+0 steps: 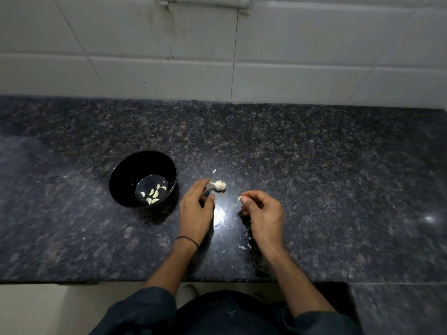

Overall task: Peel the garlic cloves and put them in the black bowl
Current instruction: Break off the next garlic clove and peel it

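A black bowl (pixel 116 182) stands on the dark granite counter, left of centre, with several peeled garlic cloves (pixel 153 193) on its bottom. Right of it lies the rest of a garlic bulb (pixel 219 185) in its papery skin. My left hand (pixel 196 209) hovers just left of the bulb with its fingers relaxed and apart, fingertips close to the bulb's stem, holding nothing. My right hand (pixel 262 212) is to the right and pinches a small garlic clove (pixel 239 200) between thumb and forefinger above the counter.
Small flakes of garlic skin (pixel 242 247) lie on the counter (pixel 314 165) near my right wrist, and one more flake (pixel 214 170) lies behind the bulb. A white tiled wall (pixel 290 56) closes the back. The counter's front edge runs just before my body.
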